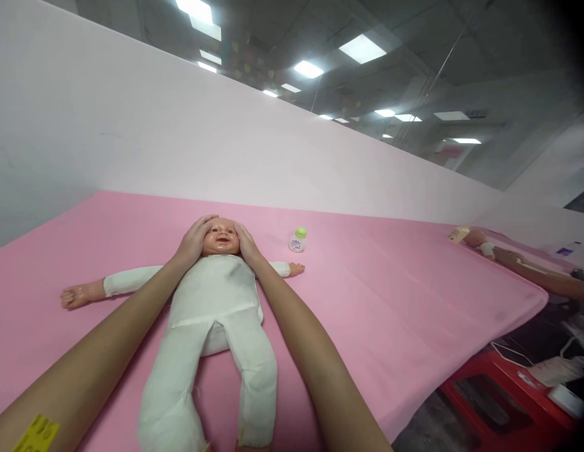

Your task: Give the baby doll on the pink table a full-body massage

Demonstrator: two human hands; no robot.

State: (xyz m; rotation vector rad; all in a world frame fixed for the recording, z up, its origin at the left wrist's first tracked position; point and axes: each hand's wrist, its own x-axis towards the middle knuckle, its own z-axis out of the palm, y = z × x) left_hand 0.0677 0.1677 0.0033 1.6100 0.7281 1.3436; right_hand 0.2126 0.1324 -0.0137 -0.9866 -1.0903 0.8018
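Doll is lying face-up near the middle of the pink desk, arms spread, legs toward the camera, so the head is easy to reach from both sides. Left hand is cupping the left side of the doll's head, fingers loosely curved and resting on the forehead; right hand is pressing flat on the other side. Neither is gripping anything. Small green-capped bottle is standing upright just right of the head, apart from it. Another person's arm is lying at the far right edge.
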